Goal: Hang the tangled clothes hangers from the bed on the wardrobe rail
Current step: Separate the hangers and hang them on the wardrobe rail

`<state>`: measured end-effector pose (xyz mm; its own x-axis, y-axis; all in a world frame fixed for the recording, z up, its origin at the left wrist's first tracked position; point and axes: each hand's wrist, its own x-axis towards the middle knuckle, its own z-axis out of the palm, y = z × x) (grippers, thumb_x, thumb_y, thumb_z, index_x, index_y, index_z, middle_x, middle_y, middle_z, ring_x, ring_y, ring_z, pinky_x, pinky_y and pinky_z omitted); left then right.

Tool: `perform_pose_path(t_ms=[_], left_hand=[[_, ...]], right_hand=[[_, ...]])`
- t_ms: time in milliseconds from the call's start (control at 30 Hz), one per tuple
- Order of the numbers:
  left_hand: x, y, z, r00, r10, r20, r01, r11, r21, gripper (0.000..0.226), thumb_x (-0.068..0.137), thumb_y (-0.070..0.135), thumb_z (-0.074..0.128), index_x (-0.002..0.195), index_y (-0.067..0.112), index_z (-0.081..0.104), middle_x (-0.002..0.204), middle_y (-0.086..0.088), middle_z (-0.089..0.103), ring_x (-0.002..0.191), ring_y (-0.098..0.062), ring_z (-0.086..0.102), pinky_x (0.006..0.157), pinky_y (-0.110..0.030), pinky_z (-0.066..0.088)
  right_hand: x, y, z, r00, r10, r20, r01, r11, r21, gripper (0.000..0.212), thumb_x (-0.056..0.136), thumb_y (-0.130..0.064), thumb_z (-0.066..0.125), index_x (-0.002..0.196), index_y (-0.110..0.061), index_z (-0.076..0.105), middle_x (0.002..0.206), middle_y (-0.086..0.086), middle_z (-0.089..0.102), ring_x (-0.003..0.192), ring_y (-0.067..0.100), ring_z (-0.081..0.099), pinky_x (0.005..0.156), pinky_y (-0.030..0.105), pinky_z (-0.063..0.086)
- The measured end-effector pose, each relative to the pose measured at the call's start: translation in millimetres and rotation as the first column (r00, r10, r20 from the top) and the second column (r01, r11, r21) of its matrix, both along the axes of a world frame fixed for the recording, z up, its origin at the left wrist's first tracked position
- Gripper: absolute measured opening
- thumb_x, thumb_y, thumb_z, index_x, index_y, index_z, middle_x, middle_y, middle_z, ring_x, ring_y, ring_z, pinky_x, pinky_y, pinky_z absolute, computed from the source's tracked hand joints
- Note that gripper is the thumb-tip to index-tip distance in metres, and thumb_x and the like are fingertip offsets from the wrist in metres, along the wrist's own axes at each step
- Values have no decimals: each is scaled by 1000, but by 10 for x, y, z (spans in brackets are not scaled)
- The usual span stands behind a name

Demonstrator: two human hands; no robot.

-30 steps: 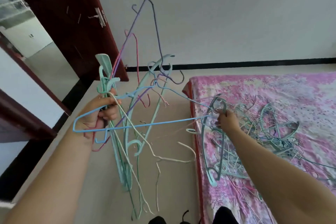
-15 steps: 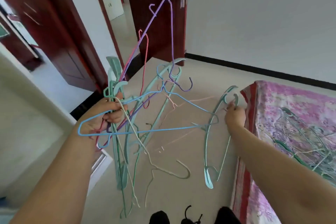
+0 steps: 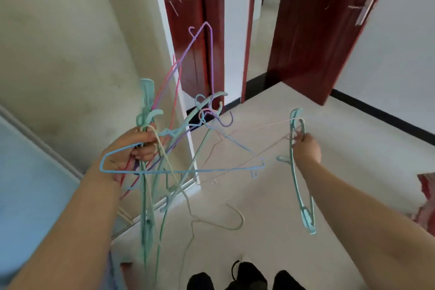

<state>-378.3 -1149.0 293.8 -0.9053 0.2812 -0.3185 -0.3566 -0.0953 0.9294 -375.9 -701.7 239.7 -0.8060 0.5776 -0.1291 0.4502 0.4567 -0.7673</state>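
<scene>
Left hand [image 3: 138, 146] is raised at 9 o'clock of centre, forearm running down to 7 o'clock, fingers curled tight round a tangled bunch of thin wire and teal plastic clothes hangers [image 3: 164, 148]. The bunch fans up toward 12 o'clock, where a purple wire hanger [image 3: 204, 54] stands highest, and trails down to 6 o'clock; a blue wire triangle hanger [image 3: 183, 170] juts toward 3 o'clock. Right hand [image 3: 306, 148] is extended at 3 o'clock, forearm reaching down to 5 o'clock, fingers pinching the upper part of a single teal plastic hanger [image 3: 299, 186] hanging vertically, plus a thin pale wire strand linking to the bunch. Dark red wooden door [image 3: 313, 37] stands open at 1 o'clock. A corner of pink patterned bedspread [image 3: 427, 198] shows at 4 o'clock
</scene>
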Motion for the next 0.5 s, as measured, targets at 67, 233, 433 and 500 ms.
perform_pose_path(t_ms=[67,233,433,500], left_hand=[[106,-160,99,995,99,18,-97,991,-97,26,95,2,46,76,20,45,44,-4,47,28,-5,41,35,-14,35],[358,-299,366,973,229,-27,-230,972,-47,30,91,-9,46,73,14,37,44,-1,52,25,-2,31,35,-10,19],[226,-661,401,922,386,-14,-384,921,68,26,79,-5,52,69,14,38,53,-4,51,28,-1,22,42,-13,13],[157,-766,371,906,422,-11,-420,903,86,24,75,-2,55,65,16,42,54,-6,46,28,-2,22,40,-11,17]], right_hand=[[-236,-218,28,987,105,119,-119,987,109,29,101,-20,35,110,-2,56,106,22,62,100,39,59,72,33,38],[-743,-801,-78,888,322,328,-430,835,345,40,103,-23,22,133,-9,45,111,12,59,101,29,59,81,38,47],[-1413,-1173,-309,710,376,595,-668,627,401,41,104,-20,22,136,-12,46,123,9,59,117,29,54,99,39,45],[-1601,-1242,-367,648,404,646,-718,606,342,40,103,-20,26,136,-10,46,129,12,56,120,31,52,100,39,44]])
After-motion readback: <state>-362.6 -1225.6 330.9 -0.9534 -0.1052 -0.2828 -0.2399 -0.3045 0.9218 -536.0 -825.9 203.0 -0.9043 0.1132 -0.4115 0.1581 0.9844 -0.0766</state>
